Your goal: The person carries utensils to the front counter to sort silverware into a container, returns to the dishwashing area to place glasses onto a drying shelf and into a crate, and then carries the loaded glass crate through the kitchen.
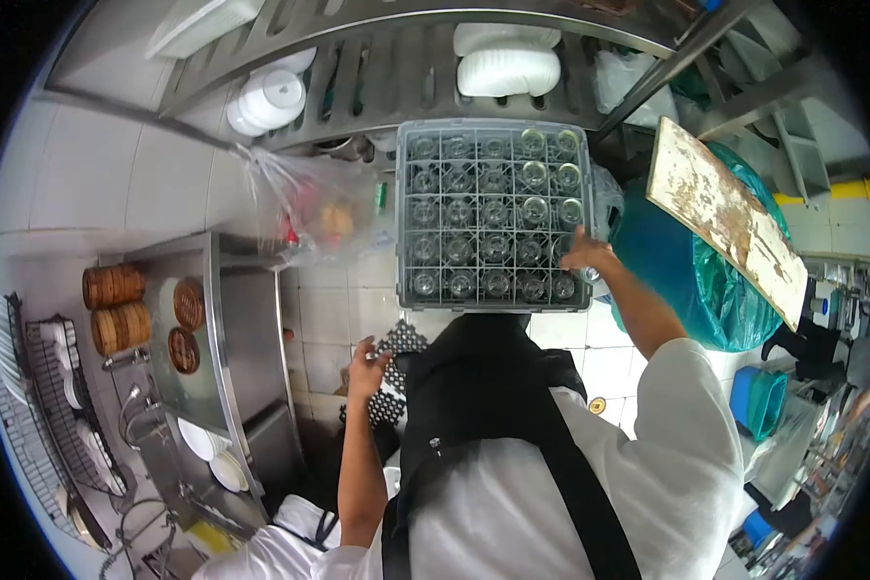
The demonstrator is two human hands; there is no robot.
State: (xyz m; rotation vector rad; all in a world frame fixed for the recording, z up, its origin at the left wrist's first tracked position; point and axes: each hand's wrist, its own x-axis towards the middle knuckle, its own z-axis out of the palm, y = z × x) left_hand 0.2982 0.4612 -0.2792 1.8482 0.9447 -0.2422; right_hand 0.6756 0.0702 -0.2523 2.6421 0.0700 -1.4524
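A grey plastic glass rack (pixel 403 217) stands in front of me, its grid of compartments filled with upturned drinking glasses (pixel 496 248). Over the rack's right edge reaches my right hand (pixel 590 254), fingers apart near the glasses of the end column. A clear, round glass-like shape (pixel 590 275) shows just below that hand; whether they touch cannot be made out. My left hand (pixel 365 372) is away from the rack, to its lower left, with loosely bent fingers apart and nothing visible in them. Below it lies a black perforated mat (pixel 389 399) on the tiled floor.
Behind the rack is a slatted metal shelf (pixel 396 82) with white dishes (pixel 507 72). At right, a board (pixel 725 217) lies on a bin with a teal liner (pixel 730 300). A sink (pixel 251 406) is at left, beside a hanging plastic bag (pixel 314 208). Another person's white clothing (pixel 280 541) shows at lower left.
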